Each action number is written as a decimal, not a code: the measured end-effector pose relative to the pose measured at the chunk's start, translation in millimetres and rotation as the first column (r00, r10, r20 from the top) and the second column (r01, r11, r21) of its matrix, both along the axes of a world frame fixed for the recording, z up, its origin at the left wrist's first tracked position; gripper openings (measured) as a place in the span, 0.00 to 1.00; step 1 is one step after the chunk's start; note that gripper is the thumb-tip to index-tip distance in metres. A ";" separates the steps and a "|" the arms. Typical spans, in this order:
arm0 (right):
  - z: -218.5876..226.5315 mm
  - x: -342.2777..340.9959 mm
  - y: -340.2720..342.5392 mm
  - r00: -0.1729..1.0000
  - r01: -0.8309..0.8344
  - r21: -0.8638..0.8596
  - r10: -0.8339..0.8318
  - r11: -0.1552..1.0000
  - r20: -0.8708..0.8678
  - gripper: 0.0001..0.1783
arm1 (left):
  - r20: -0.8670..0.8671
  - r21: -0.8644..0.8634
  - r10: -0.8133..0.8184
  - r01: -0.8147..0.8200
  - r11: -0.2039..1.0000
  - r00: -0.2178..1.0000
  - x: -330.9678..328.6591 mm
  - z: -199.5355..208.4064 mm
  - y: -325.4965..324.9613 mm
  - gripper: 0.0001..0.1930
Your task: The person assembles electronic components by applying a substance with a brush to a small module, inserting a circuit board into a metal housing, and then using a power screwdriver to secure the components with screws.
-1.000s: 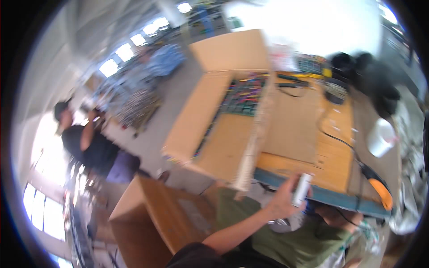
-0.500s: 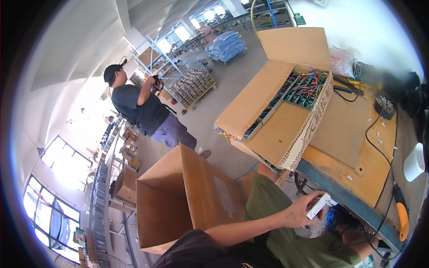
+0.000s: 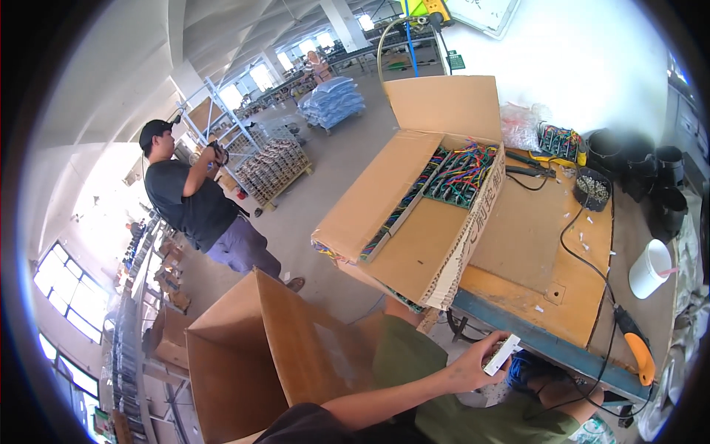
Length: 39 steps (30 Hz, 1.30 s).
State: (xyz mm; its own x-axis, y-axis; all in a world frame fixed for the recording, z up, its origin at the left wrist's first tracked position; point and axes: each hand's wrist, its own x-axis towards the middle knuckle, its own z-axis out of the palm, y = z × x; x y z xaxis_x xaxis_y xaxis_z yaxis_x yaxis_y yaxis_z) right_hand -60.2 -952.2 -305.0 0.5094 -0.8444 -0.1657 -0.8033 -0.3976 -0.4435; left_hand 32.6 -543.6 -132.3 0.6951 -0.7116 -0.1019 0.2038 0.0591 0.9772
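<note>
The left hand [image 3: 477, 367] has its fingers and thumb closed around a small white block [image 3: 504, 355], which sits at the fingertip end of the hand, on the side away from the forearm; the right hand is not in view, so I cannot tell how open it is or what it has hold of. The block's long axis slants across the picture from lower left to upper right, one pale face turned up toward the camera, and the left hand is the only one seen at it. Just beside the block, on its right, hangs a bundle of blue wires [image 3: 523, 368], and whether the two touch I cannot tell. The metal edge of the workbench [image 3: 543, 337] runs close past the block's upper end, sloping down to the right, and seems the nearest hard limit on that side. Below lie the green shorts [image 3: 488, 422], with the hand between the two thighs. To the left, the tall open carton [image 3: 318, 344] stands near the forearm, and the box of wired boards [image 3: 373, 200] sits farther up, its cut edge above the hand. More open room appears over the lap than toward the bench
</note>
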 end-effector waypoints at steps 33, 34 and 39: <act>205.0 -204.5 121.8 0.893 0.154 -0.412 0.052 0.898 0.448 0.57 | -0.099 -0.179 0.187 -0.202 0.963 0.977 3.0 6.7 14.3 0.39; 221.2 -181.4 126.7 0.832 0.091 -0.375 0.137 0.923 0.538 0.57 | -0.082 -0.197 0.183 -0.196 0.961 0.980 3.4 14.3 8.2 0.39; 244.2 -74.7 150.1 0.652 -0.261 -0.422 0.481 0.868 0.586 0.56 | -0.152 -0.329 0.020 -0.070 0.942 0.988 9.7 36.5 -5.6 0.37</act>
State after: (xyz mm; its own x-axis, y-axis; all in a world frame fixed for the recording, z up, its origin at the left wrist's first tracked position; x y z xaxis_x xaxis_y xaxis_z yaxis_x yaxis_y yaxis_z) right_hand -134.8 -802.1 -60.7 0.6706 -0.5083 0.5403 -0.1043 -0.7857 -0.6098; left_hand 42.3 -549.2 -95.8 0.7225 -0.6905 0.0335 0.3307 0.3878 0.8604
